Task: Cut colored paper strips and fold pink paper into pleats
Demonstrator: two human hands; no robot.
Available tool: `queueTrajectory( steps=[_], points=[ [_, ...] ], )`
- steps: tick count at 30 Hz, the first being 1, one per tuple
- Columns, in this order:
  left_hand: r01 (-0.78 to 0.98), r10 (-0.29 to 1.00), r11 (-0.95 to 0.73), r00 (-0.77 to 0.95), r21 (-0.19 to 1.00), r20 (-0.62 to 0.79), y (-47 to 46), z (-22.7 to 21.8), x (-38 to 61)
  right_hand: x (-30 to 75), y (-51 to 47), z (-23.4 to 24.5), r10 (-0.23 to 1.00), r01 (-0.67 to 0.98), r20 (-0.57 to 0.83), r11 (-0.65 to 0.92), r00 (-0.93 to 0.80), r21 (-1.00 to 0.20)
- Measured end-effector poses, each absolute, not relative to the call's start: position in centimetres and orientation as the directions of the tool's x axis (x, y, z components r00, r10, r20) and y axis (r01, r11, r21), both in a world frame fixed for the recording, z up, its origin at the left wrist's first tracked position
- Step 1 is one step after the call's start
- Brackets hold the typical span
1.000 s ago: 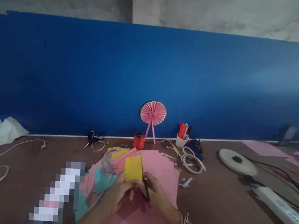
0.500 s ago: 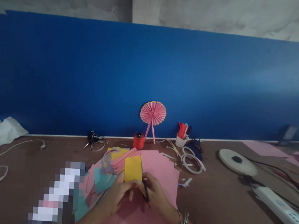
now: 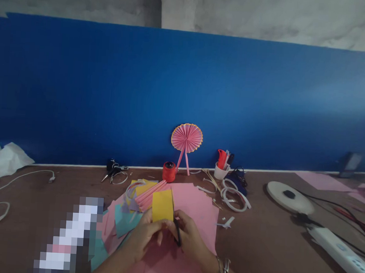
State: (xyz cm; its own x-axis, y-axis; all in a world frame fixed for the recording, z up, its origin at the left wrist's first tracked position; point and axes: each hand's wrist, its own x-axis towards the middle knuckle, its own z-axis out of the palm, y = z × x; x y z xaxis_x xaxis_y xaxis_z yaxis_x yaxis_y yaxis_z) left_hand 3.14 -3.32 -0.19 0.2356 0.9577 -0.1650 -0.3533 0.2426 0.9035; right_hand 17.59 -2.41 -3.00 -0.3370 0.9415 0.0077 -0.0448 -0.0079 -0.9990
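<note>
My left hand point(image 3: 142, 237) pinches the lower edge of a folded yellow paper point(image 3: 162, 205) and holds it upright over the pink sheets point(image 3: 197, 203). Close against it on the right, my right hand point(image 3: 188, 235) grips black-handled scissors point(image 3: 177, 231), their blades running up along the paper's right edge. A pleated pink strip point(image 3: 148, 193) lies just behind the yellow paper. Both hands are closed.
A pink paper fan point(image 3: 186, 139) leans on the blue wall beside a red spool point(image 3: 169, 171) and a white cup of tools point(image 3: 222, 165). White rings point(image 3: 234, 197) lie right of the paper. A round white base point(image 3: 290, 196), a power strip point(image 3: 339, 249) and cables lie at right; a white cable point(image 3: 9, 183) at left.
</note>
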Motion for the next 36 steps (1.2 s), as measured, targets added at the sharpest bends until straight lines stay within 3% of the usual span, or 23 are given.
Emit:
queueTrajectory(
  steps=[36],
  points=[
    [-0.299,0.956,0.250,0.225,0.921,-0.187,-2.93,-1.08,3.06,17.27,-2.69,-2.35,0.955,0.051,-0.131,-0.122,-0.267,-0.991]
  ],
)
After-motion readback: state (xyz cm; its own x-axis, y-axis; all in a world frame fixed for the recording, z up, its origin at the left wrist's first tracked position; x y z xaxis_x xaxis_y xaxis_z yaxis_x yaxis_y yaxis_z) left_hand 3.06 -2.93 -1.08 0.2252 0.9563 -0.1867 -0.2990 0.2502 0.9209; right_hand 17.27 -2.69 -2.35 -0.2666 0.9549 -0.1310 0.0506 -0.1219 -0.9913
